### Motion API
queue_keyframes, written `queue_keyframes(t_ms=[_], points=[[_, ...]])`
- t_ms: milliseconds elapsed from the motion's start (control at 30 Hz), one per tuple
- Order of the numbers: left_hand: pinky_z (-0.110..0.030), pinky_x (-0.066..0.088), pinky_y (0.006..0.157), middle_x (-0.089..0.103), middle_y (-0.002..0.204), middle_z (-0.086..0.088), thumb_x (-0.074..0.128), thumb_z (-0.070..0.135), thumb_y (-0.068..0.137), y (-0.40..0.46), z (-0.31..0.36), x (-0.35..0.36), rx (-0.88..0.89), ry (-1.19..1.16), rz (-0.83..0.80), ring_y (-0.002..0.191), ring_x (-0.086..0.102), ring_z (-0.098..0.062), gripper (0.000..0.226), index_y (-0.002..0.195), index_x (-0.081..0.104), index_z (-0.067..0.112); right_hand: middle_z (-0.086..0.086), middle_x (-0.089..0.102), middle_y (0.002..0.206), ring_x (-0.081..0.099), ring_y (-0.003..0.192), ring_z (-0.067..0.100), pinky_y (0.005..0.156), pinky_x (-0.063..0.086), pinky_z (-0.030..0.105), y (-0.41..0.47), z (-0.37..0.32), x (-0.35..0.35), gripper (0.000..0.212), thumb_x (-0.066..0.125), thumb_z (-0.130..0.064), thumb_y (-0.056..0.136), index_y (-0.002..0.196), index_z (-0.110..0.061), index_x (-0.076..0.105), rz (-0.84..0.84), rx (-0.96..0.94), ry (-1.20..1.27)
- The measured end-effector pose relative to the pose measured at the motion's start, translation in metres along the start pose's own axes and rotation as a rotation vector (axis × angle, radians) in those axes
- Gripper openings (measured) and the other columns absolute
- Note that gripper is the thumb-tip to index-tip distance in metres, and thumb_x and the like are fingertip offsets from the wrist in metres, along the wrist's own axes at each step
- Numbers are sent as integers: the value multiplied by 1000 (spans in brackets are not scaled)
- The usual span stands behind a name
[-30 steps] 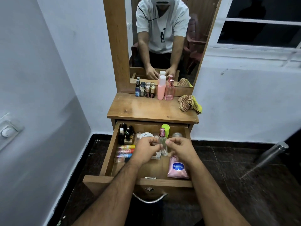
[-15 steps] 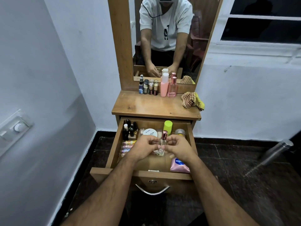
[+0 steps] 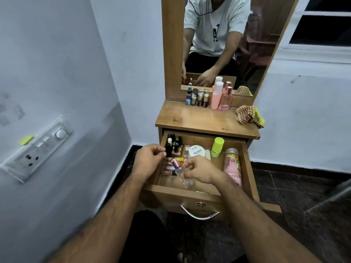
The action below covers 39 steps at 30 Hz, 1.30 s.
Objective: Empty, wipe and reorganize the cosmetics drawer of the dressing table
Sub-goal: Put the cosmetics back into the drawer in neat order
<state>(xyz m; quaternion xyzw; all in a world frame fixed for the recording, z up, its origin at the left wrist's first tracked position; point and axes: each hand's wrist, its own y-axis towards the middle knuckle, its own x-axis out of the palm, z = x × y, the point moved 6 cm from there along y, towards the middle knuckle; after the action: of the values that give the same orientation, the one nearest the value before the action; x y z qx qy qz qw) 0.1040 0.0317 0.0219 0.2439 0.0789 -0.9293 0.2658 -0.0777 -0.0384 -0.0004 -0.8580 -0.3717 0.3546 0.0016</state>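
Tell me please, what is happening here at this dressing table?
A person sits before the open drawer, which is still full of cosmetics. The right hand holds a small clear spray bottle tilted above the drawer; the left hand hovers beside it with curled fingers, holding nothing visible. Several bottles already stand on the tabletop by the mirror, and a checked cloth lies unused at its right edge.

Tabletop: 6 bottles (image 3: 214,98), 1 cloth (image 3: 248,116); 1 open drawer (image 3: 247,168).

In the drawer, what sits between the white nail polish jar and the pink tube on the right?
Head view: a lime green bottle stands between the jar and the tube.
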Motion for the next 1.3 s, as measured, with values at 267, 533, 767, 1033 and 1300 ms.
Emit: queue_keyframes(t_ms=[267, 533, 767, 1033, 1300], points=[[-23, 49, 81, 72, 99, 7, 69, 22, 90, -4, -11, -8, -50, 284, 106, 82, 59, -6, 13, 101, 75, 21, 0, 69, 85, 63, 81, 19, 69, 51, 28, 11, -17, 29, 6, 67, -18, 82, 84, -14, 72, -134, 38, -497], [-38, 62, 70, 72, 85, 5, 71, 21, 88, 1, -24, -1, -115, 218, 60, 70, 71, -17, 9, 96, 73, 25, 3, 69, 100, 56, 84, 20, 68, 42, 27, 18, -34, 37, 13, 64, -11, 87, 89, -22, 70, -41, -9, -660], [-39, 62, 70, 74, 88, 3, 72, 21, 87, -1, -24, -1, -121, 215, 59, 71, 72, -20, 11, 98, 74, 24, 4, 71, 88, 61, 80, 22, 64, 45, 27, 16, -32, 33, 25, 59, -8, 84, 64, -23, 54, 44, -15, -679], [-37, 61, 73, 74, 93, 2, 70, 21, 88, -3, -21, -2, -98, 237, 63, 75, 71, -18, 13, 101, 74, 23, 3, 67, 107, 60, 97, 22, 70, 40, 28, 8, -21, 27, 37, 80, -37, 77, 105, -20, 64, 20, 78, -752], [-35, 57, 85, 74, 98, 2, 68, 21, 90, -6, -14, -4, -68, 310, 70, 82, 69, -14, 17, 106, 74, 21, 6, 69, 105, 64, 96, 24, 74, 49, 30, 10, -25, 27, 29, 76, -31, 83, 107, -17, 68, 90, 52, -758]])
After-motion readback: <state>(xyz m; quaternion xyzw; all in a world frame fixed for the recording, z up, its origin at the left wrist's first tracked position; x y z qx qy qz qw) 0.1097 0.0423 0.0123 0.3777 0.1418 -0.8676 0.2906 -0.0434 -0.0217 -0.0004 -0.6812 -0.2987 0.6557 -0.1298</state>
